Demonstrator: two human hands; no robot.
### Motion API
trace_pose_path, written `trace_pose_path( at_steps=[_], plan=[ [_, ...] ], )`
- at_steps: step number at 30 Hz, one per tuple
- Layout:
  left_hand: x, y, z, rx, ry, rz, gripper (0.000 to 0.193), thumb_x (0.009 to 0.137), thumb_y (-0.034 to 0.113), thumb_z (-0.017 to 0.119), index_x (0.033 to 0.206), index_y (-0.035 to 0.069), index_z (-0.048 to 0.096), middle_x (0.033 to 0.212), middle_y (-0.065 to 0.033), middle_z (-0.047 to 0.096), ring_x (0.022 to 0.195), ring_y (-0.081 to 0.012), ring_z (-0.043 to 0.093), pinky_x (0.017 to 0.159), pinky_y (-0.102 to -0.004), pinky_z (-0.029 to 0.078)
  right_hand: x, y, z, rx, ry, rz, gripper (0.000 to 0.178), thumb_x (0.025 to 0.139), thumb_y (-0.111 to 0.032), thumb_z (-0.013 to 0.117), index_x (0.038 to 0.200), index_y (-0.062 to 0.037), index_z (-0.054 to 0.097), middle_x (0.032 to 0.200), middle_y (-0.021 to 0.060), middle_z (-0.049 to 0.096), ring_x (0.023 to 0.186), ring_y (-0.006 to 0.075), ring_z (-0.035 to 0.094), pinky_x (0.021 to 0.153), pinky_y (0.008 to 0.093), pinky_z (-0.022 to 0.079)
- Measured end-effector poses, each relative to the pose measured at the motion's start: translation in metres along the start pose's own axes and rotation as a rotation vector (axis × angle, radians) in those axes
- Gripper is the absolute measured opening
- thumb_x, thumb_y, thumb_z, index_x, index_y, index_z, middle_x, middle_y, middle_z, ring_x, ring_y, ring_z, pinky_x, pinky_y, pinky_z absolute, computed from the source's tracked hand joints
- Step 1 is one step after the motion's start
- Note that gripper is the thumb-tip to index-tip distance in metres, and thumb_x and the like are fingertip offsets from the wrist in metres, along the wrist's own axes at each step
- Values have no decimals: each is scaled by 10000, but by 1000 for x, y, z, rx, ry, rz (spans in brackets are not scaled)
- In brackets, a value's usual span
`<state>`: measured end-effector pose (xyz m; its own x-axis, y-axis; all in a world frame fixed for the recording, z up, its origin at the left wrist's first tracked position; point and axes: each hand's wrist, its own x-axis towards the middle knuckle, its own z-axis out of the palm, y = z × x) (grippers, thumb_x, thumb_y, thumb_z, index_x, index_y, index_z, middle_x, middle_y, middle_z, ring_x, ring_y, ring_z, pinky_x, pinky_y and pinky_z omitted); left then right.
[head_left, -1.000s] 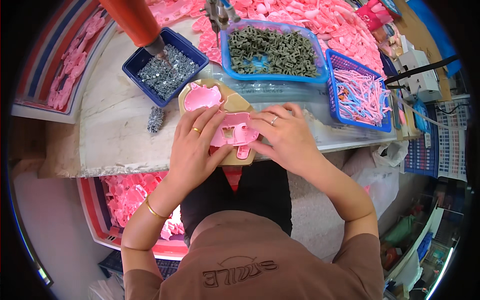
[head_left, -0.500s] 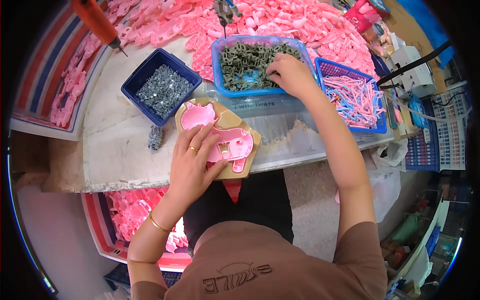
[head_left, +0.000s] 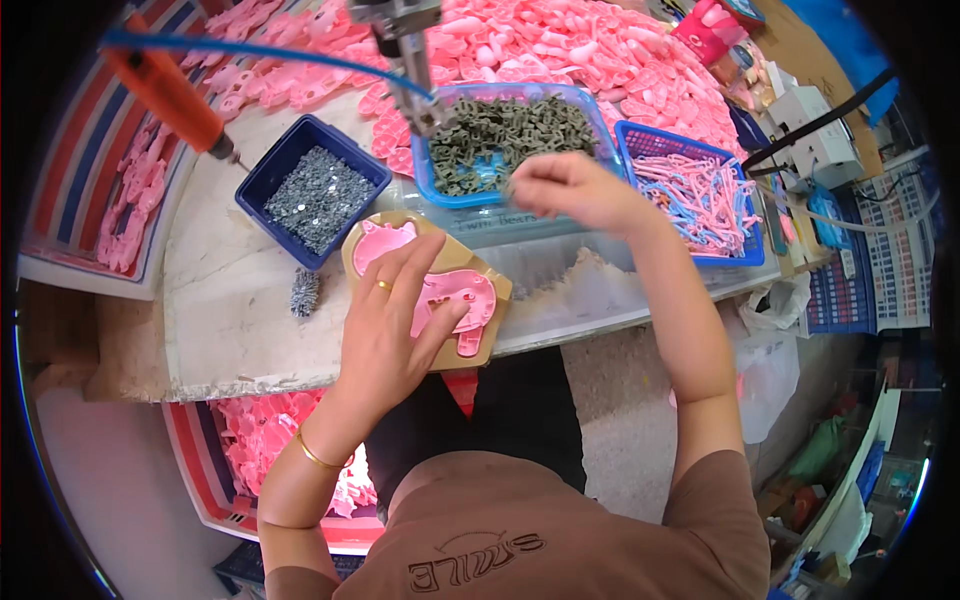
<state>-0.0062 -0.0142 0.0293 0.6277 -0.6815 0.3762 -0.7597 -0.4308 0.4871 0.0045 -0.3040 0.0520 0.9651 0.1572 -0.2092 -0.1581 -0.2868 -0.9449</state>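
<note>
A pink plastic shell (head_left: 470, 300), hollow side up with a rounded head part and a stub leg, lies in a tan holder (head_left: 488, 345) near the table edge. Over its left side rests my left hand (head_left: 385, 325), fingers spread, thumb near the shell's middle. My right hand (head_left: 575, 190) is in the air at the near edge of a blue clear tray (head_left: 440, 197) full of small dark green plastic parts (head_left: 520, 125). Its thumb and fingertips are pinched together; whatever they hold is too small and blurred to name.
A navy bin (head_left: 285, 235) of small screws stands left of the holder, a few spilled beside it. An orange screwdriver (head_left: 175, 100) and a metal tool (head_left: 408, 60) hang above. Right stands a blue basket (head_left: 755, 250) of pink and blue strips. Pink shells (head_left: 560, 45) pile behind.
My right hand has lifted out of the tray of green parts and moved left and nearer. My left hand stays over the shell, fingers slightly raised. The hanging tools appear lower and larger.
</note>
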Motion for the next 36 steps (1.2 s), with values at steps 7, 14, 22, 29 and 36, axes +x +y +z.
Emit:
trace_pose_path(
  at_steps=[7,14,22,29,36],
  plan=[
    [21,28,17,-460,86,-100,150,872,49,698,1018,20,694,979,-121,672,859,-248,664,755,-327,546,-38,8,54,75,-264,-38,232,964,-196,616,1086,-4,663,919,29,676,844,98,612,759,276,514],
    [2,20,18,-708,77,-270,81,953,27,619,1014,-22,640,976,-43,651,855,-97,628,750,-246,538,-83,48,-66,-666,696,26,184,874,-158,674,997,-24,704,896,96,702,833,175,667,754,323,524],
    [3,16,20,-984,-2,-463,123,968,87,619,1046,-8,627,1021,-45,648,867,-102,639,764,-249,549,-84,107,-129,-1254,712,406,136,782,-215,705,859,-107,737,905,127,700,915,312,681,768,438,539],
    [-4,6,18,-998,-7,-518,132,963,95,625,1038,-13,625,997,-47,654,865,-98,632,774,-249,541,-72,96,-130,-700,841,32,241,921,-192,639,1077,-16,690,842,109,706,813,193,689,705,323,531],
    [2,5,17,-1055,47,-592,177,982,141,610,1034,-28,615,951,-48,660,865,-101,646,795,-254,552,-73,12,-21,63,323,-123,163,950,-74,609,1099,-37,555,957,102,687,769,145,665,693,289,537]
  ],
)
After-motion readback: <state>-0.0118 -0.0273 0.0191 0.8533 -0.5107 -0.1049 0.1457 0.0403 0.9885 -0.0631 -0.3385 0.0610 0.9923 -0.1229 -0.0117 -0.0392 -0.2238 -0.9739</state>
